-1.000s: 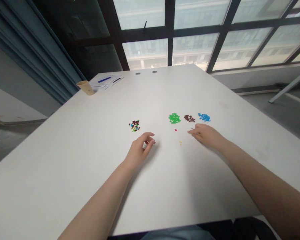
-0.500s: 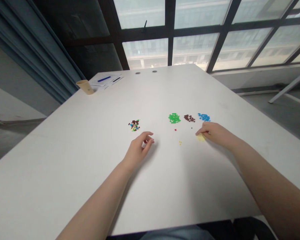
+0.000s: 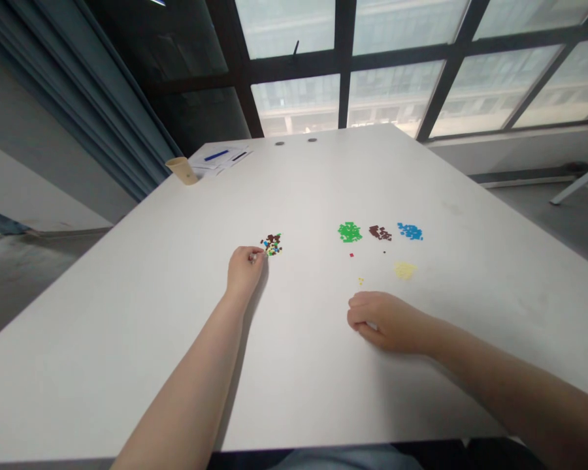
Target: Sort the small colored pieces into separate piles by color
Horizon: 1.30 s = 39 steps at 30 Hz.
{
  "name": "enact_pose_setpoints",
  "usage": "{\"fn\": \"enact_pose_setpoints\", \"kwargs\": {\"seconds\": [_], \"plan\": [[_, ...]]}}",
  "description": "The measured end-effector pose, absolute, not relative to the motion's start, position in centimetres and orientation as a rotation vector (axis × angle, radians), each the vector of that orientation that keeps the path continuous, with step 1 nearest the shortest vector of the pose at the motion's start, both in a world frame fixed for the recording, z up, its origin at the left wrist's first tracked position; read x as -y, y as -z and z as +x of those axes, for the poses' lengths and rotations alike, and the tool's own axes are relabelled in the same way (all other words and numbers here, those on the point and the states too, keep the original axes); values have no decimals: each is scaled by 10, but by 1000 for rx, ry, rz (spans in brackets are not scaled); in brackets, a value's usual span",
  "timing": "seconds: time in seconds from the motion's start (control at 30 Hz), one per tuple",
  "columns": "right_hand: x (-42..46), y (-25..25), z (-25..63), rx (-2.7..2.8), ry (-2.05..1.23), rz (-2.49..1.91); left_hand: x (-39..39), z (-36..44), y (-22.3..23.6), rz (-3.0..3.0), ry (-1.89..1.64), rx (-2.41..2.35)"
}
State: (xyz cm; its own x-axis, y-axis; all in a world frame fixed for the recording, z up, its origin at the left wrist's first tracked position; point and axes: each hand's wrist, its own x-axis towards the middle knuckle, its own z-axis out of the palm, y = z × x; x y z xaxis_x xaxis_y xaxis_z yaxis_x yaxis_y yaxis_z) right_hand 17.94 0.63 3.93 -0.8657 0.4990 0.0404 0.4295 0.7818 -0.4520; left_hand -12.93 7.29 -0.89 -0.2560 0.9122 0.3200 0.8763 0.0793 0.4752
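The left hand [image 3: 244,271] has its fingers [image 3: 249,250] bent toward the thumb, tips at the near left edge of the mixed pile [image 3: 273,243]; whether they pinch a piece cannot be told. The right hand [image 3: 389,321] rests low over the surface [image 3: 294,385], fingers loosely curled in; what they may hold is hidden.

The mixed pile is a small, loose heap of tiny flat pieces, mostly dark brown, flecked with green, blue and yellow. Just beyond the right hand lie a few yellow bits [image 3: 360,281] and, to their right, a pale yellow patch [image 3: 404,270], thinly spread. Farther out are a single red piece [image 3: 351,255] and a dark speck [image 3: 385,252], then three separate groups in a row: a dense green pile [image 3: 349,232], a brown pile [image 3: 379,233] and a bright blue pile [image 3: 410,231].

Half a second ago the left hand was nearer the middle, thumb and fingers apart; now it has reached the mixed pile. The right hand, then partly covering the yellow patch, has drawn back toward the person, leaving the patch in full view.
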Motion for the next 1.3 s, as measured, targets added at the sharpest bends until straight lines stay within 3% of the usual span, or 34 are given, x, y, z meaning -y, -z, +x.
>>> {"fn": "enact_pose_setpoints", "kwargs": {"seconds": [0.73,1.03,1.3], "plan": [[-10,-34,179,2860,-642,-778,-73,-119,8,2038,-709,-2313],[-9,-34,180,2836,-636,-788,-70,-118,4,1881,-996,-2162],[-9,-35,179,2833,-614,-824,-36,-65,-23,1722,-1335,-1615]]}}
